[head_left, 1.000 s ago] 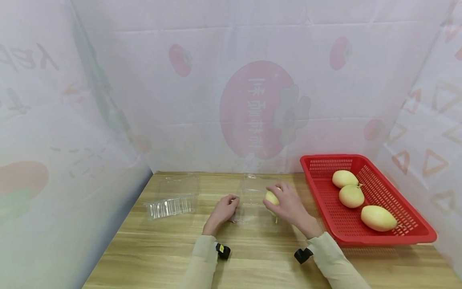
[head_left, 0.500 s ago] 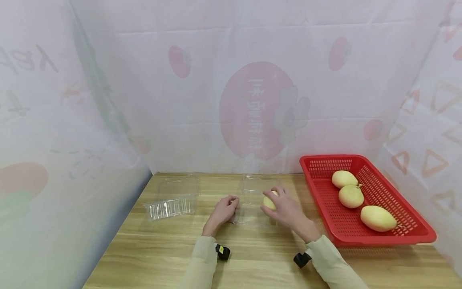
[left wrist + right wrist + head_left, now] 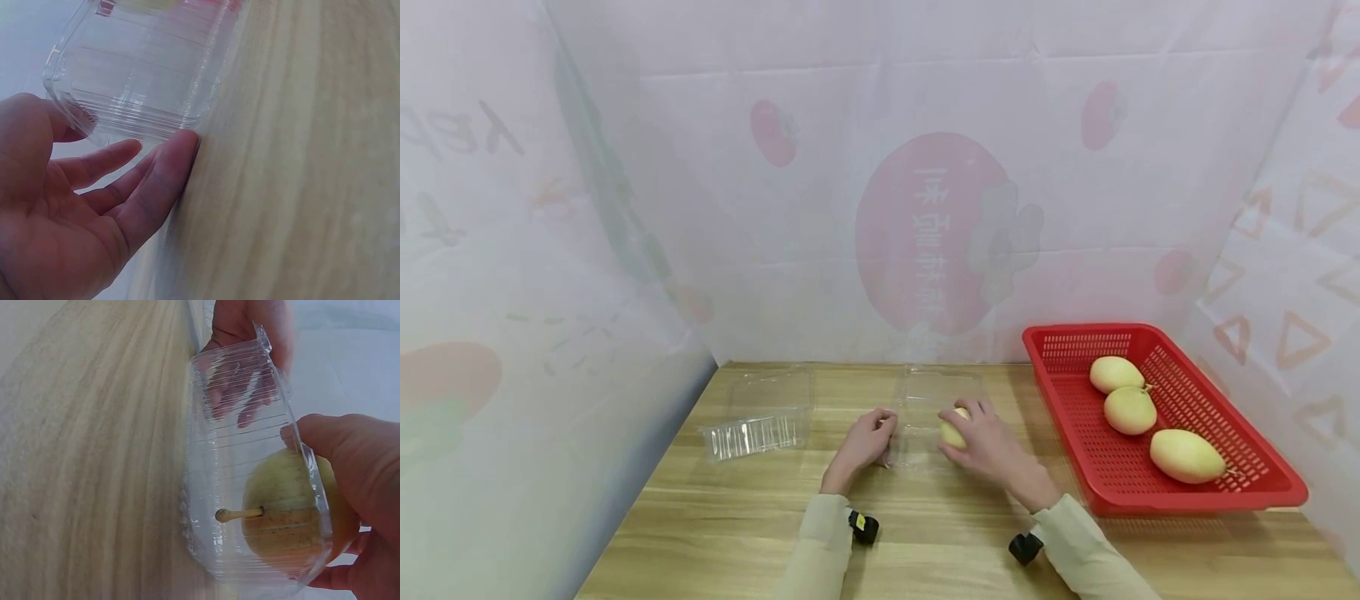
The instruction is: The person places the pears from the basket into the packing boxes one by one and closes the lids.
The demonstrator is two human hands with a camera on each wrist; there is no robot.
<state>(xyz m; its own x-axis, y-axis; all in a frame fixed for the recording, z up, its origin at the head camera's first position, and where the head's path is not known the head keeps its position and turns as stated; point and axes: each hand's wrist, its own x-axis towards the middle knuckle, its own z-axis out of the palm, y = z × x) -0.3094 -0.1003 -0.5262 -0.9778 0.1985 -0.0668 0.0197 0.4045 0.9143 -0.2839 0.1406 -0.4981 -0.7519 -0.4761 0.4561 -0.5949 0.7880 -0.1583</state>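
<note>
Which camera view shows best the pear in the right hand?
The right wrist view: the pear appears large, stem visible through the plastic container. In the head view, the right hand partly covers it; the left wrist view shows only a yellowish patch, probably it, at the top edge.

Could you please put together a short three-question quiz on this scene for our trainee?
1. How many fruits lie in the red basket?
2. What does the left hand touch?
A) the basket's rim
B) a fruit in the basket
C) the clear box
3. True or false: in the right wrist view, the stem of the held fruit shows through the box.

Key:
1. Three.
2. C.
3. True; the right hand holds that fruit, and its stem shows through the box's clear side.
</note>
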